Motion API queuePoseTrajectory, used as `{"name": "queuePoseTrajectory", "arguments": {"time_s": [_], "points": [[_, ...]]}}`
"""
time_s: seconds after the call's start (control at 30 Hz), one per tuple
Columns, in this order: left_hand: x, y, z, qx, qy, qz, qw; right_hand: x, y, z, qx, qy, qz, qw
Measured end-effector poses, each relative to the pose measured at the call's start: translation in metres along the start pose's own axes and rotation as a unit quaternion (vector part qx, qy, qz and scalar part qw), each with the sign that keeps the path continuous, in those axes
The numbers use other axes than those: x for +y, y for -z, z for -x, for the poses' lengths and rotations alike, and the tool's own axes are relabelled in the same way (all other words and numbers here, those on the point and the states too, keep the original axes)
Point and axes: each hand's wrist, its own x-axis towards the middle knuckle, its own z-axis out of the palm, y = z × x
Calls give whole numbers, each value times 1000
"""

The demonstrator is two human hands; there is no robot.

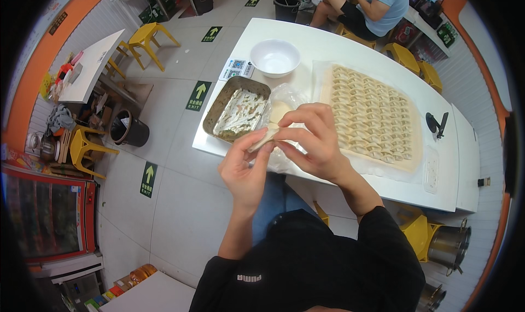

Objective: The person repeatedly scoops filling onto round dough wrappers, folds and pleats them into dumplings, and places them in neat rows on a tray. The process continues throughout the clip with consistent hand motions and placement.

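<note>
Between both hands, above the table's near edge, is a dumpling (pixel 265 139) with its wrapper folded over. My left hand (pixel 246 164) holds it from the left, thumb and fingers around it. The fingertips of my right hand (pixel 313 142) pinch its upper right edge. Just behind the hands lies a stack of round dough wrappers (pixel 279 108) in a clear plastic bag (pixel 289 92). To their left stands a rectangular metal pan (pixel 213 117) with remains of filling on its bottom and walls. Rows of folded dumplings cover a tray (pixel 415 148) on the right.
On the white table (pixel 270 31) are a white bowl (pixel 275 58), a card with printed codes (pixel 236 69), a small black stand (pixel 438 125) and a clear plastic lid (pixel 430 170). Beyond the table sits a person (pixel 379 8). Yellow stools (pixel 149 41) and a bin (pixel 129 129) stand around.
</note>
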Motion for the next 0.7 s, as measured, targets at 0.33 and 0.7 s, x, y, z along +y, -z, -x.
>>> {"name": "queuePoseTrajectory", "arguments": {"time_s": [0.33,0.7], "points": [[-1,-1,1,15,-6,-14,1000,0,-1,-2,-8,21,18,1000],[3,0,0,1,-37,-86,996,8,5,-9,-43,80,75,993]]}}
